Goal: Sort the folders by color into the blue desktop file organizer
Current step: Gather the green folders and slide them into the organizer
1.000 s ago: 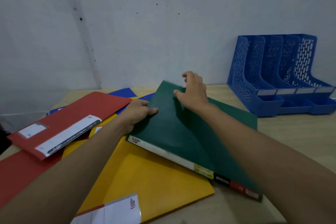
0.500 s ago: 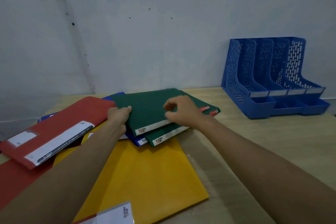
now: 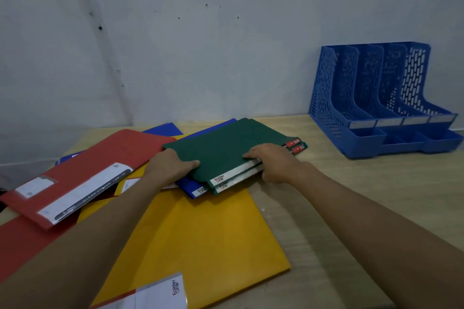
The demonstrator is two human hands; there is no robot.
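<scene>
Two dark green card folders (image 3: pixel 233 148), stacked one on the other with white spine strips facing me, sit just past the middle of the pale wooden desk (image 3: pixel 351 208), lying over a blue folder (image 3: pixel 193 189) and the far edge of a large yellow folder (image 3: pixel 200 241). I see my left hand (image 3: pixel 170 165) at the stack's 9 o'clock corner, thumb pressed on the top cover and fingers tucked below, its grip clamped on the green folders. My right hand (image 3: pixel 273 163) has the spine edge at 4 o'clock, fingers curled over the top and closed around both folders. A red plastic folder with a clear label pocket (image 3: pixel 82 173) lies tilted at 9 o'clock from the stack, overlapping more red and blue folders beneath it. The blue perforated plastic desktop file organizer (image 3: pixel 376 98) stands upright against the grey wall (image 3: pixel 200 45) at 2 o'clock, well apart from the stack. Its upright slots hold nothing that I can see.
</scene>
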